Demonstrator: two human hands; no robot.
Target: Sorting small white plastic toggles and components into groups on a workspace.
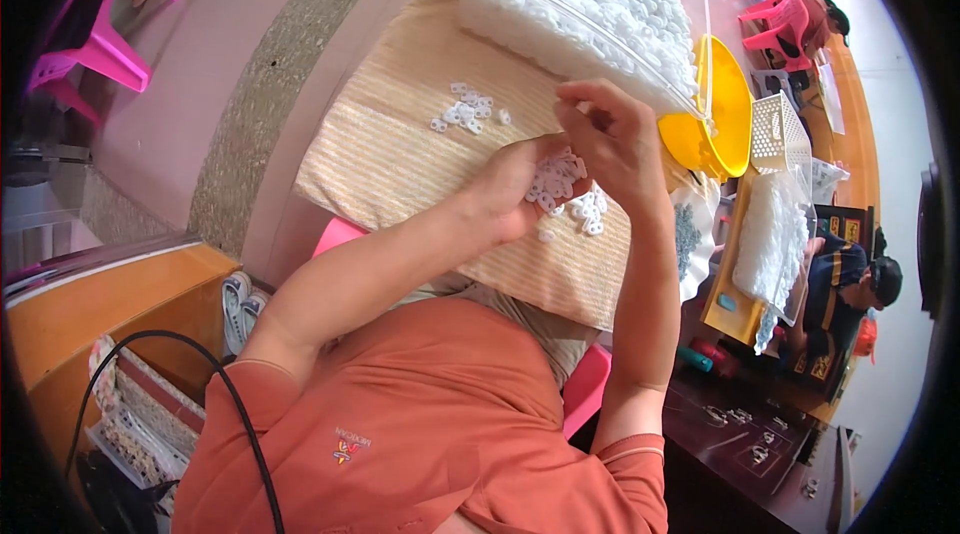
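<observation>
My left hand (508, 196) is cupped palm up over the striped cloth (390, 149), holding a heap of small white plastic pieces (556, 180) with holes in them. Just above and to the right of it, my right hand (622, 142) has its fingers curled in toward the thumb; whatever they pinch is hidden. One loose group of the same white pieces (465, 110) lies on the cloth farther off to the left. Another small pile (592, 212) sits beside my left hand, partly under my right wrist.
A clear bin (580, 22) full of white pieces stands at the table's far side, with a yellow basin (738, 99) to its right. Beyond are a white perforated basket (778, 129), a second filled bin (768, 244) and a seated person (845, 284). A pink chair (100, 34) is far left.
</observation>
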